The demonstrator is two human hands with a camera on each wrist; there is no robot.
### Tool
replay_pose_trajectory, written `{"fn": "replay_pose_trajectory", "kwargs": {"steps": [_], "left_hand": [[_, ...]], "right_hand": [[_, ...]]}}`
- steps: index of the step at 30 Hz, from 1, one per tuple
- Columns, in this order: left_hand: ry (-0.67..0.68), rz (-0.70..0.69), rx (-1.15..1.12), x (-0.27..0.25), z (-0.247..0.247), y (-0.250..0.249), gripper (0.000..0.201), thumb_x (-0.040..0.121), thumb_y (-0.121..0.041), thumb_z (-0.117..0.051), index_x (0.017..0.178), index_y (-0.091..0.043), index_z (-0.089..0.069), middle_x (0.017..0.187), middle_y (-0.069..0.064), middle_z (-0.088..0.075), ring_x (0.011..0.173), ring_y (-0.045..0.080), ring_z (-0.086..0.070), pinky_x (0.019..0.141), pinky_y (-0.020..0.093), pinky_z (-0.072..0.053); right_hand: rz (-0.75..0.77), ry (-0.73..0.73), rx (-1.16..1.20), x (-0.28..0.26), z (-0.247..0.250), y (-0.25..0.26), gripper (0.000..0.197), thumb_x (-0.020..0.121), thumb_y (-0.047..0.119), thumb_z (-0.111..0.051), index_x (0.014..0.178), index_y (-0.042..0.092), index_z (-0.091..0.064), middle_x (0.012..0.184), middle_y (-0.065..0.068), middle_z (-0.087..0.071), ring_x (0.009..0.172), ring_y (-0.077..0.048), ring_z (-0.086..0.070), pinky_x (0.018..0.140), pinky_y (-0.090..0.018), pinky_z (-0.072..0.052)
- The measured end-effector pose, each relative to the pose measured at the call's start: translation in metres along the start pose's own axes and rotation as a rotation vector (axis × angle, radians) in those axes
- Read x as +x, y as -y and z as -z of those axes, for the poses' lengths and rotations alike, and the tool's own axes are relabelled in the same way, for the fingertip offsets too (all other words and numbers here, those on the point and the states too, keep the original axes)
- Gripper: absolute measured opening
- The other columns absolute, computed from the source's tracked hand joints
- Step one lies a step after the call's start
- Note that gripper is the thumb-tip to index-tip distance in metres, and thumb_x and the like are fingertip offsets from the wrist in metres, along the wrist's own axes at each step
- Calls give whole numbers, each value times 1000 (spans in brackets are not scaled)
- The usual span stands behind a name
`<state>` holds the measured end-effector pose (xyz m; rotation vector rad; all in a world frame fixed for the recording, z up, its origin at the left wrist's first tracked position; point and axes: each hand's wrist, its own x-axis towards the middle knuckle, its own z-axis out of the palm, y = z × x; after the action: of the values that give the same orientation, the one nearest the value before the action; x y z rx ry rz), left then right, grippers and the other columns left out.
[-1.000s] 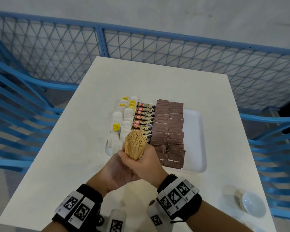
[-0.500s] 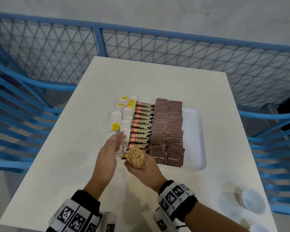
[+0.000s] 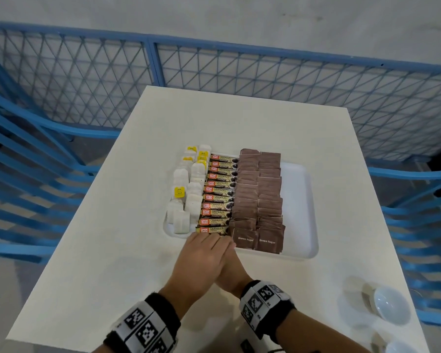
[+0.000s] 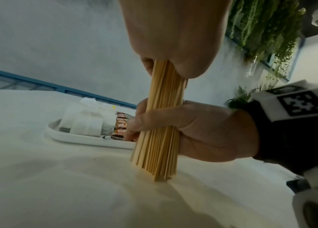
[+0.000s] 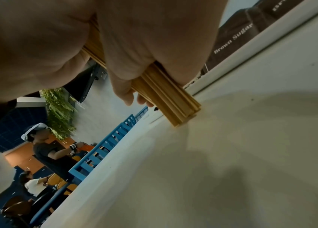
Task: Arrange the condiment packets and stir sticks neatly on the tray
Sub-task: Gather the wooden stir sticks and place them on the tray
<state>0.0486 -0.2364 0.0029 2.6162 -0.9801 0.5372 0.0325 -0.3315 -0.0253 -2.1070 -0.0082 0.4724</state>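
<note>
A bundle of wooden stir sticks (image 4: 160, 123) stands upright on the white table (image 3: 127, 250), just in front of the tray's near edge. My right hand (image 4: 193, 128) grips the bundle around its middle. My left hand (image 3: 204, 253) lies flat on the top ends of the sticks and hides them in the head view. The white tray (image 3: 298, 200) holds rows of white tea bags (image 3: 189, 197), coffee sachets (image 3: 219, 194) and brown sugar packets (image 3: 257, 194). The tray's right strip is bare.
A small white bowl (image 3: 390, 304) sits at the table's near right, with another bowl (image 3: 402, 347) at the corner. Blue railing (image 3: 61, 174) surrounds the table on the left, back and right.
My left hand let go of the bundle, swung out to the left, and has come down flat on top of the sticks. The right hand lowered the bundle to stand on the table.
</note>
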Motion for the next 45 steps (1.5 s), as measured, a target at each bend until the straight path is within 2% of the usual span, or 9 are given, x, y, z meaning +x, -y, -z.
{"fn": "replay_pose_trajectory", "kwargs": {"steps": [5,10,14,17,21,24,29,35,45], "left_hand": [[-16,-50,66,3,-4,0,31,88,-26,-45,88,-17,-74,71,-2,-67,62,15,-62,73,28,-35],[29,-33,-2,9,-1,10,30,86,-26,-45,89,-17,-74,74,-4,-68,65,15,-63,71,27,-36],[113,45,-159,14,3,15,35,94,-33,-39,94,-17,-70,81,-4,-69,71,15,-64,71,23,-37],[53,214,-314,25,11,8,40,90,-47,-45,107,-17,-66,98,-4,-69,88,11,-62,80,23,-44],[55,641,-675,41,15,-1,56,85,-58,-46,126,-21,-51,117,-8,-54,110,7,-52,94,25,-43],[349,881,-901,60,16,-13,41,94,-41,-47,129,-19,-44,114,-6,-54,95,5,-57,73,11,-47],[764,961,-1120,91,-6,-44,34,98,-36,-44,123,-14,-50,96,-6,-62,82,7,-62,69,19,-50],[837,961,-1212,145,-39,-71,23,98,-28,-42,106,-15,-59,92,5,-62,82,18,-61,85,35,-52],[870,1110,-1160,194,-99,-82,32,94,-20,-40,116,-2,-54,94,15,-58,79,26,-56,63,32,-45]], "right_hand": [[-178,-297,-372,28,-19,26,33,82,-17,-32,70,1,-57,67,-20,-58,83,-38,-59,97,-47,-35],[-22,-64,-11,1,12,24,29,91,5,-47,115,-8,-55,114,-27,-60,81,3,-55,75,-2,-36],[201,-105,87,6,11,9,56,75,36,-36,96,-9,-61,86,-19,-66,82,-6,-51,61,2,-32],[162,-107,193,2,13,0,42,72,37,-46,95,7,-64,79,15,-61,73,8,-56,64,-5,-41],[-49,-79,408,-5,41,-4,12,79,13,-67,88,10,-61,72,2,-62,60,-9,-59,60,-27,-52],[-158,-137,586,-10,69,-11,8,84,5,-64,91,4,-61,68,-3,-60,57,-14,-56,56,-26,-51],[-340,-205,654,-12,117,-34,13,87,3,-55,97,2,-63,83,-13,-65,75,-24,-62,67,-34,-55],[-442,-177,651,-10,171,-53,11,87,-2,-52,86,5,-61,68,-9,-62,57,-17,-61,54,-27,-50],[-595,-133,484,36,211,-91,16,83,8,-54,90,-3,-63,91,-25,-63,85,-35,-61,88,-50,-48]]}}
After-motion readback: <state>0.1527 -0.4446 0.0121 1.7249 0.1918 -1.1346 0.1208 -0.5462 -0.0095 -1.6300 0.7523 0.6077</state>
